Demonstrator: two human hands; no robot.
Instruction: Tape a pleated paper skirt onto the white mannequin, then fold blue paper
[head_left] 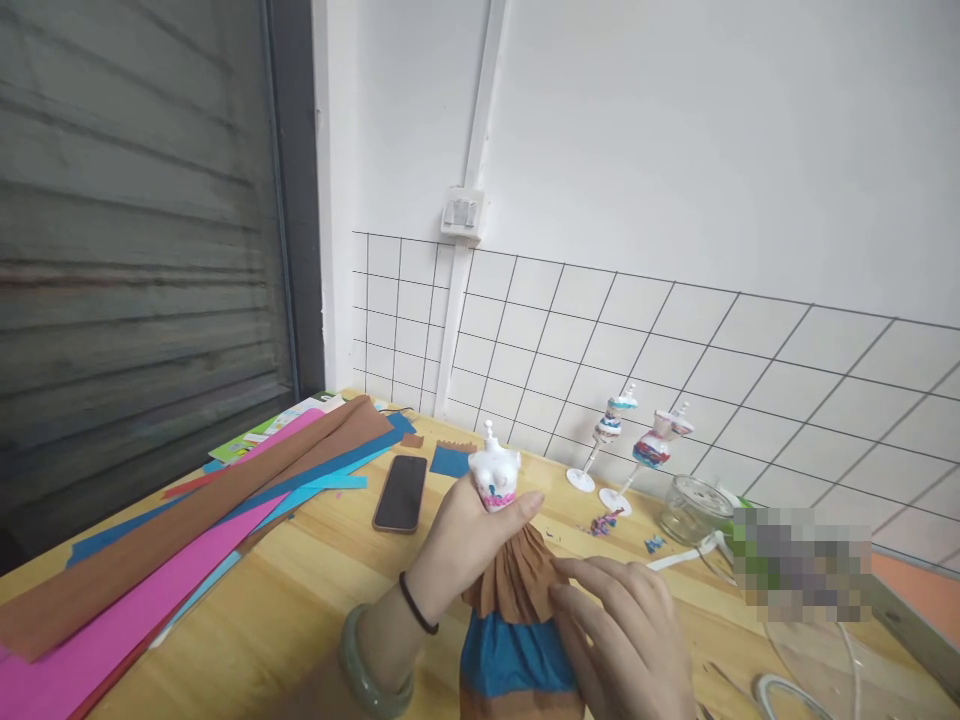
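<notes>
A thin black band (418, 606) is worn around the wrist of the left hand (480, 535); a thick, rounded bangle (352, 655) in glossy pale grey-green is worn higher on the bare forearm. The right hand (630, 620) is likewise seen bare.

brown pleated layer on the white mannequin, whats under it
Below the brown pleated layer, a blue layer shows, then another brown band. Whatever sits directly beneath the upper brown is covered and cannot be seen.
</notes>
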